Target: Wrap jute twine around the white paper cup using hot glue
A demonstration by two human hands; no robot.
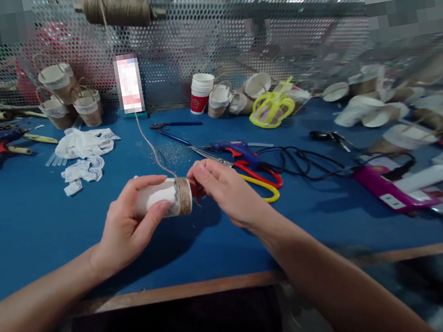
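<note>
My left hand (130, 225) is wrapped round a white paper cup (158, 197) held on its side above the blue table (25, 230). A band of brown twine (184, 195) is wound round the cup's right end. My right hand (225, 190) pinches that same end, fingers closed on the cup's red bottom part. A strand of twine (145, 139) runs up from the cup to a twine spool (119, 9) mounted on the mesh wall.
Red-and-yellow scissors (257, 180) and a blue glue gun (236, 149) lie just right of my hands. Twine-wrapped cups (63, 95) stand back left, loose paper cups (219, 96) at the back and right. White paper scraps (84, 148) lie left; a pink object (389, 190) lies right.
</note>
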